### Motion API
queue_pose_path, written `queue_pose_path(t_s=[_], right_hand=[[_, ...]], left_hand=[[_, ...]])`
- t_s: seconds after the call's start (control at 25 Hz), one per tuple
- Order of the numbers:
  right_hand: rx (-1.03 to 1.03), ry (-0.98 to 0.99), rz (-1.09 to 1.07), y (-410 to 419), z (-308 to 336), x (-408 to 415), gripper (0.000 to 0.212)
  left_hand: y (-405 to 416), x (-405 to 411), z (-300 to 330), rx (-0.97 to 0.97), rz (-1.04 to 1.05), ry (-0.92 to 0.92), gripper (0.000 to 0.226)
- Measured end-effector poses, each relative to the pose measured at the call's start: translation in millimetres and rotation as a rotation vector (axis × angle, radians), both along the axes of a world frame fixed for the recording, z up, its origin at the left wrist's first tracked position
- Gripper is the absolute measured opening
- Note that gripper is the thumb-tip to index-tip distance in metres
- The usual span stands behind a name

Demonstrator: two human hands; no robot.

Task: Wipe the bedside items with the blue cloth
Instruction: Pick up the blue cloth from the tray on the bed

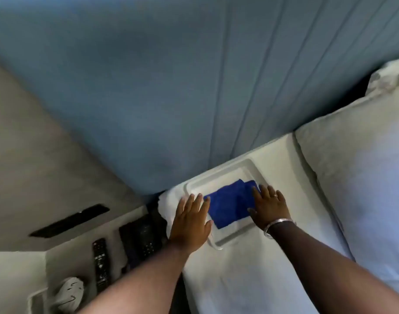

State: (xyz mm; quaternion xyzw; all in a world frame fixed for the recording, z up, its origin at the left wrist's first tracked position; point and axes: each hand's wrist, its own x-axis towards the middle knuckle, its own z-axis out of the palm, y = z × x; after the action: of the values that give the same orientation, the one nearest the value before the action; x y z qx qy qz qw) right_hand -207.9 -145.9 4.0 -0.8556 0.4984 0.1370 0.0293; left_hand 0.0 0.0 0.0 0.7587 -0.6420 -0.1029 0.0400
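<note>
Blue cloth [229, 205]: deep royal blue, soft-looking fabric, folded into a rough rectangle with a second flap showing at its far right corner. It lies flat, set at a slant, inside the white tray [243, 165].

White tray: shallow, rectangular, rounded corners, raised rim. It rests flat on the white bed sheet, close to the blue padded headboard, turned at an angle to the bed's edge. The cloth covers much of its floor; bare white shows along the far side and the near corner.
</note>
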Motion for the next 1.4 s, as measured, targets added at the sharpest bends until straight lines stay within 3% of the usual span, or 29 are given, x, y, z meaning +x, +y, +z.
queue_pose_path(t_s=[0.16, 0.32, 0.36, 0.44, 0.52, 0.64, 0.72, 0.8, 0.92, 1.04, 1.2, 1.28, 1.4], right_hand=[[0.252, 0.006, 0.029, -48, -56, -12, 0.071], [0.286, -0.012, 0.255, -83, -96, 14, 0.094], [0.271, 0.024, 0.323, -88, -99, 21, 0.094], [0.238, 0.103, 0.408, -93, -100, 32, 0.070], [0.374, 0.103, 0.357, -94, -97, 35, 0.043], [0.877, -0.067, 0.058, -93, -76, 31, 0.022], [0.999, -0.221, -0.053, -88, -50, 37, 0.026], [1.095, -0.431, -0.144, -68, -20, 55, 0.033], [1.255, -0.680, -0.196, -11, 11, 105, 0.036], [1.389, -0.841, -0.312, 61, 15, 160, 0.039], [1.734, -0.961, -0.441, 165, 5, 238, 0.054], [1.622, -0.901, -0.540, 220, -11, 283, 0.061], [1.250, -0.743, -0.664, 293, -40, 343, 0.033]], left_hand=[[-77, -28, -46, 0.218, -0.003, 0.100, 0.063], [-124, -31, -81, 0.456, 0.163, 0.150, 0.077], [-130, -30, -85, 0.455, 0.144, 0.103, 0.067], [-136, -28, -84, 0.469, 0.081, 0.105, 0.035], [-137, -23, -75, 0.556, 0.025, 0.311, 0.018], [-136, 13, -46, 0.664, 0.061, 0.760, 0.015], [-127, 50, -23, 0.635, 0.205, 1.059, 0.013], [-104, 87, -8, 0.517, 0.378, 1.348, 0.033], [-41, 135, -1, 0.279, 0.634, 1.547, 0.040], [33, 170, -2, 0.062, 0.837, 1.536, 0.010], [133, 218, 0, -0.005, 0.847, 1.577, 0.008], [183, 254, -10, -0.021, 0.820, 1.483, 0.012], [261, 320, -51, -0.086, 0.951, 1.101, 0.012]])
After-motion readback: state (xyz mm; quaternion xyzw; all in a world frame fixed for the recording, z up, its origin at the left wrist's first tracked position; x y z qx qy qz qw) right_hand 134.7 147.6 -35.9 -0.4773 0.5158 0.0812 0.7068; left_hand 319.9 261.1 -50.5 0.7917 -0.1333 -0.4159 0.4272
